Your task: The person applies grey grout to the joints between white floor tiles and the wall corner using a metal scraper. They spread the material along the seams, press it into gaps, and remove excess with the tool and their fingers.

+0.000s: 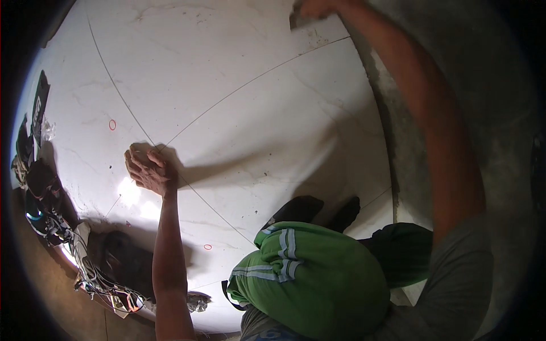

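My left hand [151, 169] leans on the white tiled floor [239, 131], close to where the joint lines cross. Its fingers are apart and slightly bent, and I see nothing held in it. Far ahead at the upper edge, my right hand [318, 8] is partly cut off and a little blurred. Its fingers close around a small dark, flat-edged piece [294, 18], held at or just over the tiles; its kind cannot be made out. A patch of brownish crumbs [317, 40] lies on the tile near that hand.
Tangled cables and dark gear [85, 273] line the left side, with a crumpled silvery wrapper [198, 301] near my left forearm. Two small red rings show on the tiles, one a red ring [112, 125] beyond my left hand. Rough grey concrete [489, 113] borders the tiles at right.
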`<state>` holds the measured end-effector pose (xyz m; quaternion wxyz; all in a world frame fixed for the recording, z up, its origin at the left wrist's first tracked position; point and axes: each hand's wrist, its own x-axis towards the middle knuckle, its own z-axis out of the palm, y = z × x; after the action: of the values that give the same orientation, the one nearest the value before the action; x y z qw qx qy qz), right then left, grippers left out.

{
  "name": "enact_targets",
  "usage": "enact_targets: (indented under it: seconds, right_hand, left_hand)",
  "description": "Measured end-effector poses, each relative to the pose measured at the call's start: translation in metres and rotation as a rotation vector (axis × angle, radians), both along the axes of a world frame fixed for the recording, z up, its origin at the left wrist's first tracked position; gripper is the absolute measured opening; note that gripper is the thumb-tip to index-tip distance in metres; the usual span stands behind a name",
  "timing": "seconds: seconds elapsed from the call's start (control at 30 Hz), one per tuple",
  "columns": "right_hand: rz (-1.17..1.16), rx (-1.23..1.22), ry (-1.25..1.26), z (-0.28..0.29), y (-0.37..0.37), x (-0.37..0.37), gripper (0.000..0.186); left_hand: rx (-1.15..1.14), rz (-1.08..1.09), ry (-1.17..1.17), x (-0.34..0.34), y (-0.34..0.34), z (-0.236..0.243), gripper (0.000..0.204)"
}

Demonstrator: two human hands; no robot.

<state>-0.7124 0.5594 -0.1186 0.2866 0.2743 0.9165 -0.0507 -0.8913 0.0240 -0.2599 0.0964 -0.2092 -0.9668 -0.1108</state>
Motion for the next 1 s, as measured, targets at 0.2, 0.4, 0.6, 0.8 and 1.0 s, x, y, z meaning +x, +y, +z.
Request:
enact_targets:
  seconds: [0.2,0.4,0.6,0.8,1.0]
  right_hand:
    - [0.026,-0.182,-0.213,-0.03,0.012,0.011,0.046]
    - [-0.17,-0.265,0.099,-0.051,-0.011,0.028,0.025]
    - [0.089,-0.278,0.304,-0.041,-0.021,0.049,0.028]
    - [0.009,-0.279,0.248,-0.08,0.009,0.071,0.03]
    - [-0.064,-0.365,0.218,-0.065,0.015,0.091,0.032]
  left_hand:
    - [-0.015,0.03,0.021,0.005,0.007,0.005,0.048]
    - [-0.005,0.019,0.009,0.005,0.003,0.002,0.049]
    - [0.017,0.001,-0.008,0.0,0.0,0.006,0.051]
    - [0.059,0.01,0.058,0.004,0.016,0.003,0.047]
    - [0.02,0.008,0.069,0.0,0.006,0.004,0.044]
